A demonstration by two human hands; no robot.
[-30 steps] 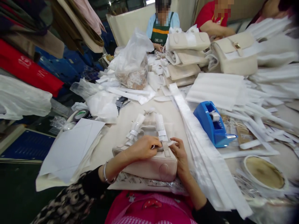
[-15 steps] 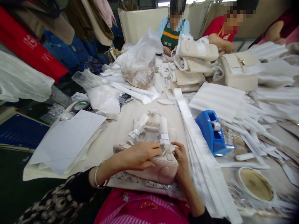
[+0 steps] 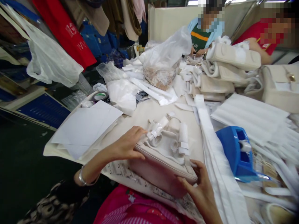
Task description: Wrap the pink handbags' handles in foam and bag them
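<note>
A cream handbag (image 3: pixel 156 174) stands on the table right in front of me, its top facing up and its near side in shadow. White wrapping covers parts of its handle (image 3: pixel 183 137), and pale padding shows around the opening. My left hand (image 3: pixel 128 144) grips the bag's left end, thumb on the near side and fingers over the top edge. At the other end, my right hand (image 3: pixel 199 180) holds the lower right corner between thumb and fingers. Long white foam strips (image 3: pixel 212 155) lie just right of the bag.
Right of the strips stands a blue tape dispenser (image 3: pixel 235 155). White sheets (image 3: pixel 88 124) and a tape roll (image 3: pixel 100 97) lie on the left. Stacked cream bags (image 3: pixel 219 74) and a plastic bag (image 3: pixel 163 62) stand farther back. Two co-workers sit across the table.
My left hand has moved from the bag's top right to its left end. My right hand has shifted down the right end. The bag has turned, and the view has swung left.
</note>
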